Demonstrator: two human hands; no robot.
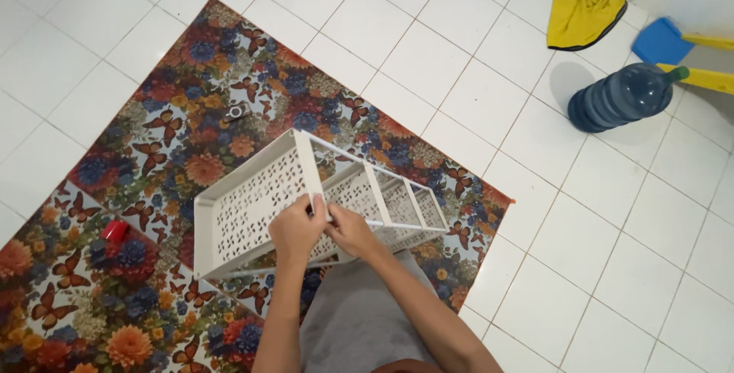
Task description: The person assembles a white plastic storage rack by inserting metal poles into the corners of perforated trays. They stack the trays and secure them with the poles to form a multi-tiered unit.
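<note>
Both hands are seen low in the centre, meeting at the near edge of a white perforated rack (pixel 306 197). One left hand (pixel 294 229) is closed over a rail of the rack, thumb pointing up against the frame. One right hand (pixel 348 229) is set just beside it, fingers curled and pinching the same rail; the two hands touch.

Surroundings are recorded from largest to smallest. White tiled floor (pixel 428 52) covers most of the view. One floral mat with butterflies (pixel 153 136) is spread across the left half, and the rack lies on it, tipped on its side, its open shelves running away from the hands to the upper right. Four shelf sections are counted, though the far end is partly hidden. A grey garment (pixel 359 319) over the person's lap is seen directly below the hands.

One dark blue water bottle (pixel 623 96) lies on its side at upper right, well apart from the rack. One yellow bag (pixel 585 6) rests near the wall above it. One blue dustpan (pixel 661 40) with yellow handles is noted beside the bottle. One small red object (pixel 115 229) sits on the mat left of the rack, and one small dark object (pixel 235 112) lies beyond it. Nothing is placed between hands and rack.
</note>
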